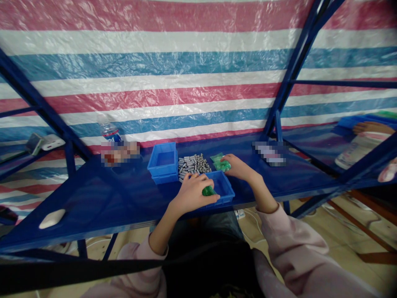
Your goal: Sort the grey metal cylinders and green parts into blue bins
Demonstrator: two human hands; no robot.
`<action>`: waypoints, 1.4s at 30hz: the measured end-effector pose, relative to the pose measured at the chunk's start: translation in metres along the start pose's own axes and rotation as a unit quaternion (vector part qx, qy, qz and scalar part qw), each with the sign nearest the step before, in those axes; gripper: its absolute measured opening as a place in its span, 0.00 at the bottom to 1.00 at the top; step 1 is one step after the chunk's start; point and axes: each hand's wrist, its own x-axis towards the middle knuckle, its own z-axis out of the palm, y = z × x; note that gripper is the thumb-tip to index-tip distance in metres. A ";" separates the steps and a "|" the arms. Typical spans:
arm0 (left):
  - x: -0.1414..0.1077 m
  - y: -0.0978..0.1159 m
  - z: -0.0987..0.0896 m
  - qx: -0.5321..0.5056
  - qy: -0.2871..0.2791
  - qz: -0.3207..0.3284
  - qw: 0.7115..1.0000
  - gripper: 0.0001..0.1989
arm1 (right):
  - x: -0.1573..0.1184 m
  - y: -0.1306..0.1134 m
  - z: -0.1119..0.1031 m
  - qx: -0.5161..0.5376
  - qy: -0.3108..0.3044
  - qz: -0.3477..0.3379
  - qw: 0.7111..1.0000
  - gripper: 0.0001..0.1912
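My left hand (196,191) arches over the left end of a small blue bin (228,191), its fingers closed around a shiny green piece (209,191) whose exact kind is unclear. At the far right side of this bin, my right hand (238,167) has its fingertips closed on a small clear plastic bag with green contents (218,160). Just behind the bin lies a pile of small grey metallic cylinders (194,163). My left fingers partly cover the near edge of that pile and the bin's left part.
Two stacked blue bins (163,178) stand left of the pile. A plastic bottle (110,130) and a blurred item are farther back. A white mouse-like object (52,218) lies at left on the blue table (118,198). Blue metal posts (288,78) frame both sides. Another person's hand (374,127) shows far right.
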 end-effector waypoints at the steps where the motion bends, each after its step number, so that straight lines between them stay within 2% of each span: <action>1: 0.000 0.000 0.000 -0.001 0.001 0.000 1.000 0.16 | -0.001 -0.001 0.000 -0.010 0.000 0.002 1.000 0.18; 4: 0.000 0.000 0.000 -0.001 0.002 0.003 1.000 0.16 | -0.003 -0.002 -0.001 -0.032 0.015 0.006 0.999 0.19; 8: 0.000 0.000 0.000 -0.002 0.002 0.003 1.000 0.16 | -0.006 -0.004 -0.004 -0.020 0.049 -0.006 0.999 0.15; 13: -0.001 0.000 0.000 -0.004 0.004 0.004 1.000 0.16 | -0.013 -0.011 -0.018 0.056 0.035 -0.020 0.998 0.05; 17: 0.000 0.000 0.000 -0.003 0.006 0.006 1.000 0.16 | -0.021 -0.020 -0.032 0.109 0.032 -0.014 0.993 0.04; 24: -0.001 -0.002 0.002 -0.005 0.012 0.008 1.000 0.16 | -0.040 -0.050 -0.051 0.173 0.140 0.014 0.975 0.06; 26: -0.001 -0.002 0.003 -0.007 0.012 0.008 1.000 0.16 | -0.045 -0.059 -0.053 0.212 0.152 0.019 0.965 0.08; 29: -0.001 -0.002 0.003 -0.009 0.012 0.006 1.000 0.16 | -0.052 -0.070 -0.053 0.268 0.143 0.030 0.952 0.09; 31: -0.001 -0.001 0.002 -0.009 0.014 0.006 1.000 0.16 | -0.056 -0.075 -0.051 0.266 0.136 0.034 0.954 0.09; 35: -0.001 0.000 0.002 -0.002 0.017 0.006 1.000 0.16 | -0.059 -0.083 -0.041 0.209 0.112 0.029 0.971 0.07; 42: 0.000 0.000 0.001 0.004 0.016 0.004 1.000 0.16 | -0.058 -0.093 -0.019 0.122 0.044 0.024 0.991 0.14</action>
